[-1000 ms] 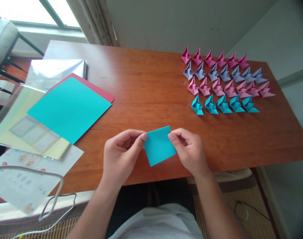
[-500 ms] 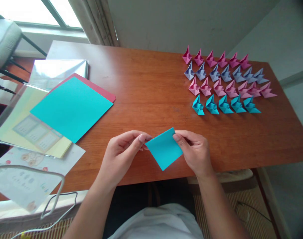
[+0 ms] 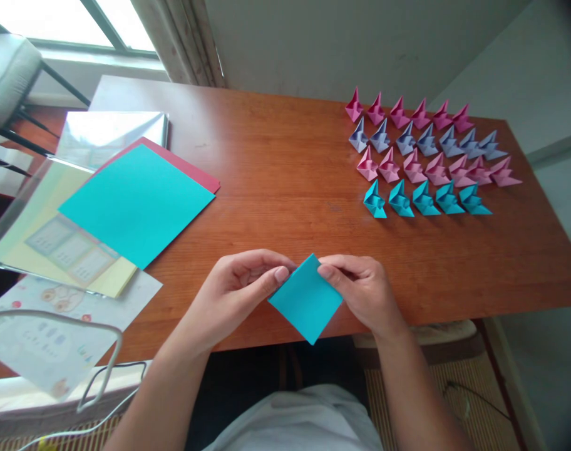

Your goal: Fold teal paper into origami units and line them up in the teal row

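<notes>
A turquoise folded paper square is held up over the table's front edge, one corner pointing down toward me. My left hand pinches its upper left edge, with the thumb on top and the fingers hidden behind. On the upper right edge, my right hand grips it between thumb and fingers. Beyond, at the right, stand rows of folded paper figures: turquoise ones nearest, then light pink, lavender and dark pink.
Left on the wooden table lie turquoise sheets over red paper, a clear pack with yellow paper and a printed sheet. A white cable runs at lower left. A chair stands beyond.
The paper square has turned in my hands and come slightly nearer to me, its corner now pointing straight down. My left thumb has shifted along its edge.
</notes>
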`<state>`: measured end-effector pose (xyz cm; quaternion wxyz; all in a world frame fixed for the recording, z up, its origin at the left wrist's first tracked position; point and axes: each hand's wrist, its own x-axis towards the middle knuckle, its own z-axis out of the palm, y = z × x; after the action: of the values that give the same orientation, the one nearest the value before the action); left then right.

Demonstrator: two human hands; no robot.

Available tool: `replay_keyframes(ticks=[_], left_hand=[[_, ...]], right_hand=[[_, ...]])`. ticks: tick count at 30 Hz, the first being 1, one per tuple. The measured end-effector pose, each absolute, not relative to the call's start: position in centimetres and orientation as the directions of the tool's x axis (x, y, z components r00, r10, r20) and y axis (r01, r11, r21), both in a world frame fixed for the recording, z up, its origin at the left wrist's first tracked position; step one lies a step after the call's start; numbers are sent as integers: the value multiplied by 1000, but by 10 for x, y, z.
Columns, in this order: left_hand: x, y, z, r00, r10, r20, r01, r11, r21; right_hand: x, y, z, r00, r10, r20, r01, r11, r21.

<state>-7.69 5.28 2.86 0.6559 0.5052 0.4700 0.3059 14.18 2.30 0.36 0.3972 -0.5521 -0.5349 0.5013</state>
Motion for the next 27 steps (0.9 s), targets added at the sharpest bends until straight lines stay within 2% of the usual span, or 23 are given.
replay_keyframes(ticks=[27], left_hand=[[-84, 57, 30, 489, 786, -379, -32, 450, 892]], right_hand=[[141, 21, 12, -202, 968, -152, 219, -106, -970]])
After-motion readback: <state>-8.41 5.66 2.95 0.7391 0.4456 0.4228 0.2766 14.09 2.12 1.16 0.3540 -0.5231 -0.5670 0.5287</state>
